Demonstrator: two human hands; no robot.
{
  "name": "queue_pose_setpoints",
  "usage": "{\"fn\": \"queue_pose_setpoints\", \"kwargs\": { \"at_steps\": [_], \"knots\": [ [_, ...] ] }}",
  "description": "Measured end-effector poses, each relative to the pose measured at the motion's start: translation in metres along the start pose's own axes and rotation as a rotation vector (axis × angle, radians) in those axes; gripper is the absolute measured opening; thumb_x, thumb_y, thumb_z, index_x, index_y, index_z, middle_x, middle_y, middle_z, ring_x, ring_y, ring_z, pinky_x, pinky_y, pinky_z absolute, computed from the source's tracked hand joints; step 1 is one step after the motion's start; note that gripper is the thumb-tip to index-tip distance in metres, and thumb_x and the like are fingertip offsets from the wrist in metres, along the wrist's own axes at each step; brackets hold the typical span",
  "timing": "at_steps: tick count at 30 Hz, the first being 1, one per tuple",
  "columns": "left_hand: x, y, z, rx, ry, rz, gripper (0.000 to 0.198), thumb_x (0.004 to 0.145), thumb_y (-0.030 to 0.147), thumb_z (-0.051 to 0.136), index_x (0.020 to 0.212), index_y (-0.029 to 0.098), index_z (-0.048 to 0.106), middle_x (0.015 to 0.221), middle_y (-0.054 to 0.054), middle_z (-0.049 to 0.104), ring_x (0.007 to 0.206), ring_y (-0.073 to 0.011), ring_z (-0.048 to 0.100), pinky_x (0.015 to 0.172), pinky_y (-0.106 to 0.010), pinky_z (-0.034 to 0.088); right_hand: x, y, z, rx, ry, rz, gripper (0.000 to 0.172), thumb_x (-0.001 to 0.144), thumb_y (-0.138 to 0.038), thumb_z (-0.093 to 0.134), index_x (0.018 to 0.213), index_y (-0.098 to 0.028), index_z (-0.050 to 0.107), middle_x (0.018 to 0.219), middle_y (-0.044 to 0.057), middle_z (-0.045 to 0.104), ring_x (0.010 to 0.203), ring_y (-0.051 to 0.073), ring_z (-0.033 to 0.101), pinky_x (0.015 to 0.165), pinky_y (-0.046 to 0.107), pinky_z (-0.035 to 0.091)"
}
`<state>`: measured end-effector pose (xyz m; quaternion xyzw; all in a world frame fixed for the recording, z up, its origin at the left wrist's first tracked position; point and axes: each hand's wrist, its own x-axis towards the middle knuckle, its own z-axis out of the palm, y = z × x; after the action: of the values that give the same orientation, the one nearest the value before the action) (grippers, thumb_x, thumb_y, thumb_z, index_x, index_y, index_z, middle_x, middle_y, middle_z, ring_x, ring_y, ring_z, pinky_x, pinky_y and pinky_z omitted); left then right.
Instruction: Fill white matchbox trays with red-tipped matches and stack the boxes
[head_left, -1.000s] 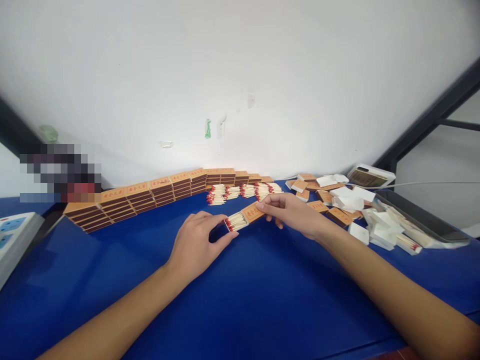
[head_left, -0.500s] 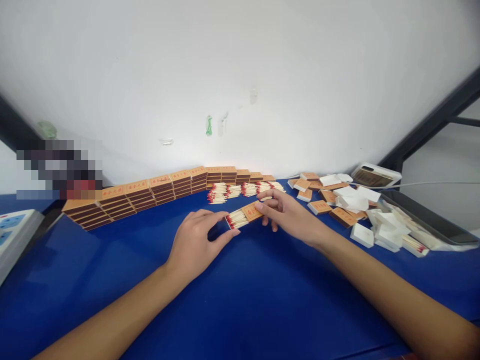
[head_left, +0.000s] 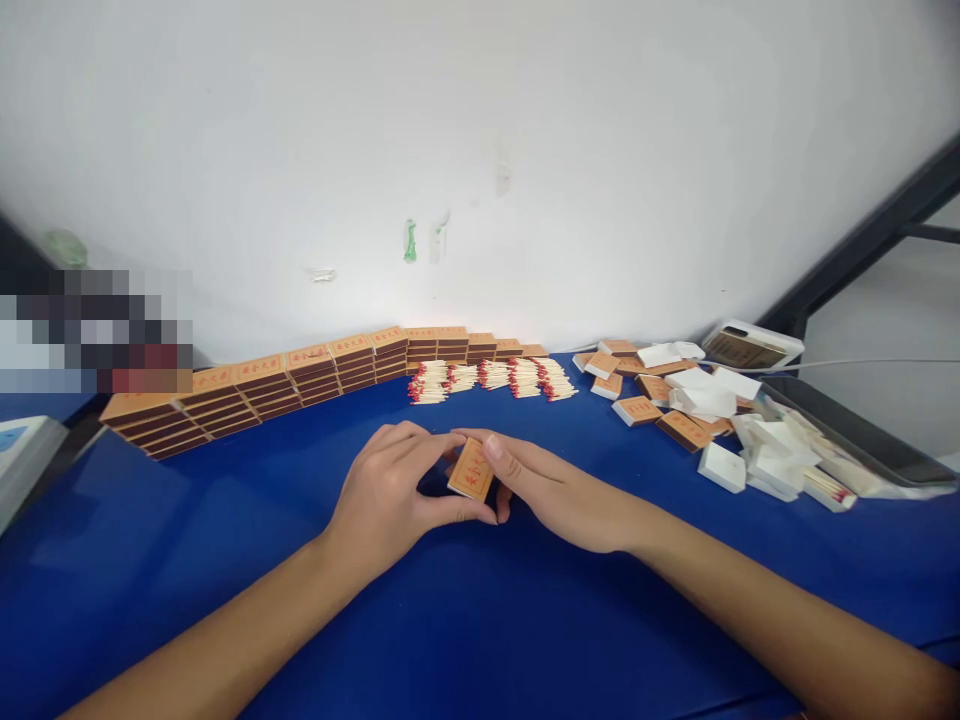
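Between my two hands is an orange matchbox (head_left: 471, 472) with red print, its tray pushed inside the sleeve so no matches show. My left hand (head_left: 390, 480) curves round its left end, thumb below and fingers above. My right hand (head_left: 544, 485) grips the right side, thumb lying on the printed top; its other fingers are partly hidden behind the box. Just beyond the hands, several bundles of red-tipped matches (head_left: 491, 377) lie on the blue table (head_left: 420, 620).
Stacked matchboxes (head_left: 259, 385) form a row along the wall at left. To the right lie loose matchbox sleeves (head_left: 637, 410), white trays (head_left: 701, 395), a tray of matches (head_left: 829, 490), a dark bin (head_left: 870, 430) and a phone-like white-edged object (head_left: 754, 345).
The half-open matchbox is now shut, its matches covered by the sleeve. My right hand has come down and left, closer to my left hand, and the match bundles behind it are uncovered.
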<state>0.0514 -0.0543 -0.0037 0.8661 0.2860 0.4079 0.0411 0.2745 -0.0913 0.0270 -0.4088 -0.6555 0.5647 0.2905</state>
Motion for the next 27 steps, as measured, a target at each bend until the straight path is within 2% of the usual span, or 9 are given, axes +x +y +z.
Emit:
{"fn": "queue_pose_setpoints", "kwargs": {
  "at_steps": [6,11,15,19,21,24,27],
  "knots": [
    [0.000,0.001,0.000,-0.005,0.028,0.005,0.062,0.078,0.068,0.085,0.119,0.023,0.071,0.095,-0.004,0.080,0.085,-0.0231,0.072,0.080,-0.041,0.055,-0.001,-0.001,0.002,-0.074,-0.028,-0.031,0.066,0.108,-0.071,0.037,0.153,-0.027,0.054,0.093,0.003,0.063,0.082,0.019,0.061,0.076,0.035,0.056],
    [0.001,0.001,0.001,0.021,0.068,-0.028,0.029,0.089,0.038,0.084,0.108,0.020,0.072,0.090,-0.003,0.078,0.082,-0.0225,0.070,0.076,-0.040,0.056,0.004,0.000,-0.013,-0.120,0.087,0.046,0.073,0.105,-0.072,0.045,0.160,-0.025,0.044,0.107,0.009,0.069,0.083,0.020,0.066,0.066,0.034,0.057],
    [0.001,-0.001,0.002,-0.004,0.063,-0.096,0.026,0.091,0.031,0.079,0.114,0.021,0.073,0.093,-0.003,0.079,0.085,-0.0223,0.069,0.076,-0.039,0.059,0.009,0.001,-0.033,-0.343,0.110,-0.102,0.057,0.099,-0.055,0.069,0.148,-0.027,0.060,0.121,0.009,0.071,0.096,0.022,0.067,0.073,0.036,0.057],
    [0.000,-0.004,0.004,-0.003,0.069,-0.098,0.027,0.095,0.032,0.075,0.121,0.022,0.072,0.096,-0.004,0.079,0.087,-0.0229,0.070,0.078,-0.040,0.060,0.014,-0.005,-0.044,-0.534,0.109,-0.233,0.040,0.095,-0.048,0.075,0.130,-0.029,0.071,0.120,0.006,0.073,0.093,0.021,0.067,0.076,0.036,0.055],
    [0.001,-0.004,0.003,0.014,0.089,-0.114,0.031,0.097,0.032,0.074,0.126,0.023,0.069,0.103,-0.005,0.079,0.094,-0.0245,0.070,0.084,-0.042,0.061,0.022,-0.011,-0.049,-0.594,0.091,-0.250,0.040,0.094,-0.048,0.077,0.127,-0.027,0.072,0.114,0.007,0.074,0.091,0.021,0.067,0.075,0.035,0.055],
    [0.003,-0.002,0.000,0.068,0.173,-0.238,0.037,0.097,0.036,0.074,0.128,0.022,0.062,0.117,-0.009,0.074,0.110,-0.0283,0.067,0.096,-0.046,0.057,0.047,-0.024,-0.060,-0.683,0.146,-0.294,0.042,0.092,-0.046,0.078,0.127,-0.023,0.073,0.110,0.008,0.074,0.092,0.023,0.067,0.078,0.037,0.054],
    [0.005,0.000,-0.002,0.093,0.169,-0.343,0.021,0.098,0.037,0.071,0.106,0.022,0.059,0.103,-0.006,0.069,0.101,-0.0262,0.063,0.087,-0.042,0.054,0.087,-0.039,-0.073,-0.738,0.256,-0.371,0.043,0.091,-0.043,0.077,0.127,-0.020,0.075,0.116,0.012,0.072,0.100,0.026,0.066,0.085,0.041,0.054]
  ]
}}
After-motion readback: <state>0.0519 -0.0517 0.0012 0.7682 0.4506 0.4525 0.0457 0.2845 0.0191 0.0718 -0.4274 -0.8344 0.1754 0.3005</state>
